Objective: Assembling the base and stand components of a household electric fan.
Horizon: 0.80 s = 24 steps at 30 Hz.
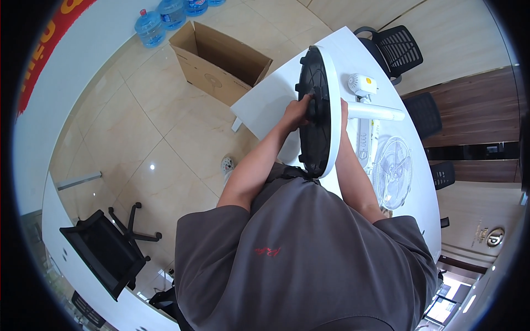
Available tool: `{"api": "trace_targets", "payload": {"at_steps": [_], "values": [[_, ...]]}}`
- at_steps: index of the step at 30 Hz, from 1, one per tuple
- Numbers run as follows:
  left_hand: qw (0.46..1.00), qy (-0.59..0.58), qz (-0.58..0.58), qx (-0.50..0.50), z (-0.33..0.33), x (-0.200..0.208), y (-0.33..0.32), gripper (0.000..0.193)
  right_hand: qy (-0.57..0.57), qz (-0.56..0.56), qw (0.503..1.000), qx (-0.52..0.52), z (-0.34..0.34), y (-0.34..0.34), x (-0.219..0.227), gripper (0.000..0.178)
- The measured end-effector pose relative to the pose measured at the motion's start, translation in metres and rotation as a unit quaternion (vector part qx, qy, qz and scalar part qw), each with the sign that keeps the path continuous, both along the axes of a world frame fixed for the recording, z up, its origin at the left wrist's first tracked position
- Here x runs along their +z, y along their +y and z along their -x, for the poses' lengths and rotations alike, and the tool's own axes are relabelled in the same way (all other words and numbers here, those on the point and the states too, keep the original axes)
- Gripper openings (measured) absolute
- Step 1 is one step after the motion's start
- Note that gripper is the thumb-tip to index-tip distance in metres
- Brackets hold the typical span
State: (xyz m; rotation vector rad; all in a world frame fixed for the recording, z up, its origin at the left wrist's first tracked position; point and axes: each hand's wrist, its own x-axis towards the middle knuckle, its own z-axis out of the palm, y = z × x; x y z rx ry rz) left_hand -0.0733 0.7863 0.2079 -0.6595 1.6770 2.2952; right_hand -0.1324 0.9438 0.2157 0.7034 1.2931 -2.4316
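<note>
A round fan base [317, 146] is held up on its edge in front of me, its black ribbed underside to the left and its white rim to the right. My left hand [297, 112] is closed at the middle of the underside, its fingertips on a dark central part whose shape I cannot make out. On the other side, my right hand [344, 115] is partly hidden by the base and grips where the white fan pole [381, 112] meets it. Beyond lie the white fan motor head [361, 84], a white control panel with buttons [364, 138] and a round fan grille [393, 171].
These parts lie on a white table [422, 220]. An opened cardboard box [212, 80] stands on the tiled floor by the table corner, with several blue water jugs [149, 28] behind it. Black chairs [395, 51] line the far side; another office chair [107, 251] is at left.
</note>
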Motion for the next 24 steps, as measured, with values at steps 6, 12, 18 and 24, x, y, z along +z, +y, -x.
{"api": "trace_targets", "payload": {"at_steps": [6, 12, 18, 24], "values": [[0.994, -0.027, 0.100, -0.017, 0.000, 0.001, 0.001, 0.064, 0.014, -0.007, 0.999, -0.035, 0.016, 0.011, -0.026, 0.071], [0.948, 0.271, 0.160, 0.050, -0.010, -0.014, 0.021, 0.058, 0.008, 0.078, 0.986, -0.149, 0.011, -0.007, -0.006, 0.060], [0.959, 0.244, 0.119, 0.080, 0.017, -0.022, 0.030, 0.046, -0.003, 0.064, 0.969, -0.238, -0.001, -0.034, 0.041, 0.059], [0.968, 0.223, 0.093, 0.063, 0.026, -0.009, 0.029, 0.053, -0.015, 0.130, 0.960, -0.248, 0.010, -0.027, 0.041, 0.062]]}}
